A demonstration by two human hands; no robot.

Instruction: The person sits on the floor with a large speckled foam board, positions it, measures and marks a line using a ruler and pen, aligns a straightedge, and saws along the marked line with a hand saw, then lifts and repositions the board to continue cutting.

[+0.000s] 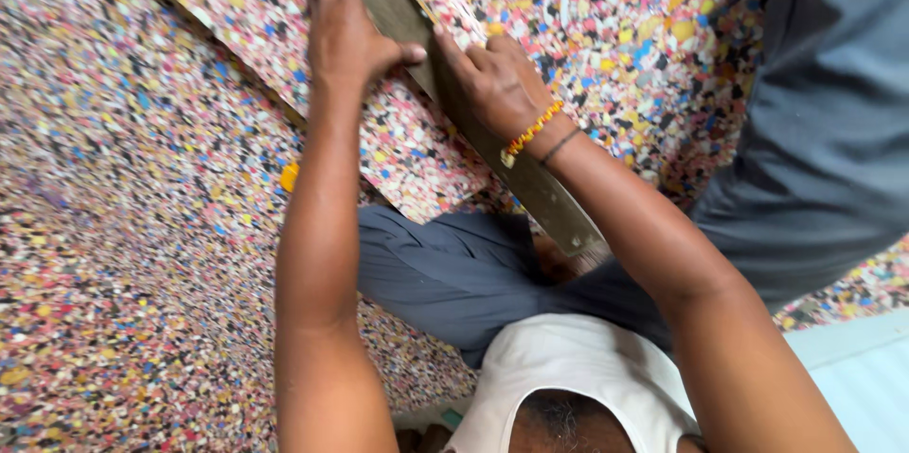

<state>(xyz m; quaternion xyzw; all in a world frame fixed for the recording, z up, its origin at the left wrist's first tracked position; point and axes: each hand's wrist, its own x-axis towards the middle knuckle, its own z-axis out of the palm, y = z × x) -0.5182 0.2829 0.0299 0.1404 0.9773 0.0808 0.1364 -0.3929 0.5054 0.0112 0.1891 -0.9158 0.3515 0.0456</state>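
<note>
A long flat metal straightedge [530, 178] lies diagonally across a multicoloured speckled foam sheet [417, 145]. My left hand [346, 32] presses palm-down on the upper part of the straightedge and the sheet, fingers spread. My right hand [497, 84] rests on the straightedge just to the right, fingers curled against its edge; whether it holds a small tool is hidden. A beaded bracelet circles the right wrist. The straightedge's lower end sticks out past the sheet over my grey-trousered knee [445, 268].
More speckled foam [114, 226] covers the floor on the left and behind. My other grey trouser leg [824, 112] fills the right side. A pale blue surface [852, 377] shows at the lower right.
</note>
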